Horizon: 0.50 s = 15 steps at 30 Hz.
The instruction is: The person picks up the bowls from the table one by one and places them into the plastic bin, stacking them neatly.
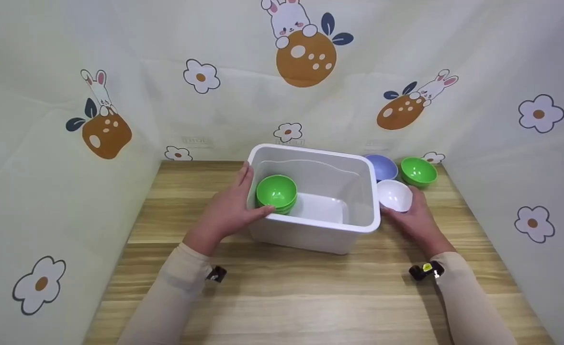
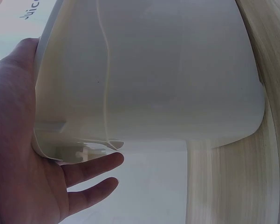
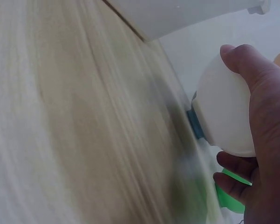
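Note:
A white plastic bin (image 1: 313,224) stands on the wooden tabletop, also seen close up in the left wrist view. My left hand (image 1: 229,208) holds its left end, thumb over the front rim; two fingers (image 2: 95,168) extend along the outside. Inside the bin's left part sits a stack of green bowls (image 1: 277,190). Just right of the bin, my right hand (image 1: 416,218) grips a small white bowl (image 1: 395,195), its outer side (image 3: 228,107) visible in the right wrist view. Behind that bowl are a blue bowl (image 1: 381,167) and a green bowl (image 1: 419,171).
The wooden tabletop (image 1: 282,302) extends in front of the bin. Patterned curtains (image 1: 234,110) with rabbits and flowers enclose the back and both sides. A small dark device is strapped to each wrist.

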Each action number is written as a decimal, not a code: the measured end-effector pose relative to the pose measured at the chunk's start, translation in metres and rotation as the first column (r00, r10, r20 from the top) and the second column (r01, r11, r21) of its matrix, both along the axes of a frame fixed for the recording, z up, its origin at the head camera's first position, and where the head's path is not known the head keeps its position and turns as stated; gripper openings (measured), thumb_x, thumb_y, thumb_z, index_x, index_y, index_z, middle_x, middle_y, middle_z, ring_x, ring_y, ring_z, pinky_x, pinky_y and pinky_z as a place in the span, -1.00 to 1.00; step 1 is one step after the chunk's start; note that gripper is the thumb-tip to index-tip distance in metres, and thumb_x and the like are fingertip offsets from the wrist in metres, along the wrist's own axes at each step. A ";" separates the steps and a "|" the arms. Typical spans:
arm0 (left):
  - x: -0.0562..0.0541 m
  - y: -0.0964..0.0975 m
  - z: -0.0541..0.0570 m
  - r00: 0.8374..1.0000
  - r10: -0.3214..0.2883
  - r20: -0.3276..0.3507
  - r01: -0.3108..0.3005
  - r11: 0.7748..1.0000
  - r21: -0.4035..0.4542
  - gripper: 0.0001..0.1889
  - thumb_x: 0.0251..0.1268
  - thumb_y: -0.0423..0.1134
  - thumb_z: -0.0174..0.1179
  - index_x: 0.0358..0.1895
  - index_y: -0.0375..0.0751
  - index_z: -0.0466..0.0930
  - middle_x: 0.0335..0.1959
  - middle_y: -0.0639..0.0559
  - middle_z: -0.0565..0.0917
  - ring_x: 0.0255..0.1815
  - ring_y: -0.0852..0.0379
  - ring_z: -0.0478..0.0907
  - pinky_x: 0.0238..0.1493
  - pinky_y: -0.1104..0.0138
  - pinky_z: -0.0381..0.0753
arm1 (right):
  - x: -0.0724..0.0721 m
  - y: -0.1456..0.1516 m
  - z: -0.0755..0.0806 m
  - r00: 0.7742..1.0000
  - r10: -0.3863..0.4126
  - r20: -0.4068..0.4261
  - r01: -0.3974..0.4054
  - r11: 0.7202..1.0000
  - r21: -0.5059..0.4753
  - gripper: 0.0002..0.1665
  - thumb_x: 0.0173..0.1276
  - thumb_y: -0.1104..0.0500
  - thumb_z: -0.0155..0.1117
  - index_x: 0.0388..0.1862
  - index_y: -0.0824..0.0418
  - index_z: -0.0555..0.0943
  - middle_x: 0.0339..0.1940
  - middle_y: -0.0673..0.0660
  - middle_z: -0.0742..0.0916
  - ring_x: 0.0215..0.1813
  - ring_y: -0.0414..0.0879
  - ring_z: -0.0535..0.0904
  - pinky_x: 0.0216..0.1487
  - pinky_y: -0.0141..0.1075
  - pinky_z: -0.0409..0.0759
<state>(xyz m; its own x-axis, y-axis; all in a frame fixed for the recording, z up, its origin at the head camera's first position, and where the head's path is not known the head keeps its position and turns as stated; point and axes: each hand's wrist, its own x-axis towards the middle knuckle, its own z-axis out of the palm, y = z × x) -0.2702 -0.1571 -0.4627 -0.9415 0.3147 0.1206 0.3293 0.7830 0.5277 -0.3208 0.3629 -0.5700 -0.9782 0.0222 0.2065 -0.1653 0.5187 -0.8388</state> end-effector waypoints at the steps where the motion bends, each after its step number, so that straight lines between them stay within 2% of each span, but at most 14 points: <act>1: 0.000 0.000 0.000 1.000 0.002 0.000 -0.002 1.000 -0.004 0.39 0.26 0.69 0.18 0.85 -0.22 -0.14 0.88 -0.13 -0.19 0.67 -0.45 0.28 0.49 -0.32 0.47 | 0.000 0.000 0.002 1.000 0.000 0.004 0.000 1.000 -0.001 0.17 0.27 -0.08 0.78 0.64 0.28 0.30 0.44 0.25 0.53 0.38 0.11 0.53 0.43 -0.03 0.46; 5: 0.000 0.001 0.000 1.000 -0.002 -0.010 0.002 1.000 0.003 0.39 0.26 0.66 0.22 0.85 -0.24 -0.14 0.87 -0.16 -0.17 0.66 -0.46 0.30 0.49 -0.32 0.47 | 0.002 0.000 0.011 1.000 -0.002 -0.013 0.002 1.000 0.027 0.11 0.28 -0.01 0.77 0.62 0.29 0.33 0.42 0.26 0.54 0.36 0.12 0.53 0.36 -0.13 0.48; 7: 0.000 0.001 0.000 1.000 -0.002 -0.015 0.002 1.000 0.011 0.37 0.27 0.62 0.26 0.84 -0.24 -0.14 0.87 -0.17 -0.16 0.64 -0.47 0.32 0.49 -0.31 0.48 | 0.002 0.000 0.016 0.999 0.011 -0.035 -0.010 1.000 0.028 0.09 0.28 0.05 0.77 0.62 0.33 0.35 0.42 0.30 0.56 0.36 0.15 0.53 0.36 -0.11 0.47; 11: 0.000 0.001 0.000 1.000 -0.002 -0.016 0.003 1.000 0.016 0.36 0.29 0.57 0.30 0.84 -0.25 -0.14 0.87 -0.17 -0.16 0.65 -0.46 0.31 0.51 -0.30 0.46 | 0.002 0.000 0.025 0.998 0.036 -0.055 -0.034 0.999 0.032 0.09 0.27 0.11 0.76 0.62 0.38 0.34 0.43 0.37 0.56 0.40 0.22 0.51 0.43 0.04 0.43; 15: -0.001 0.001 0.000 1.000 -0.004 -0.020 0.004 1.000 0.018 0.37 0.28 0.59 0.30 0.84 -0.25 -0.15 0.87 -0.18 -0.16 0.67 -0.45 0.27 0.52 -0.30 0.44 | 0.002 0.000 0.031 0.998 0.038 -0.046 -0.035 0.998 0.059 0.15 0.29 0.08 0.75 0.66 0.40 0.27 0.47 0.39 0.51 0.44 0.26 0.47 0.49 0.18 0.40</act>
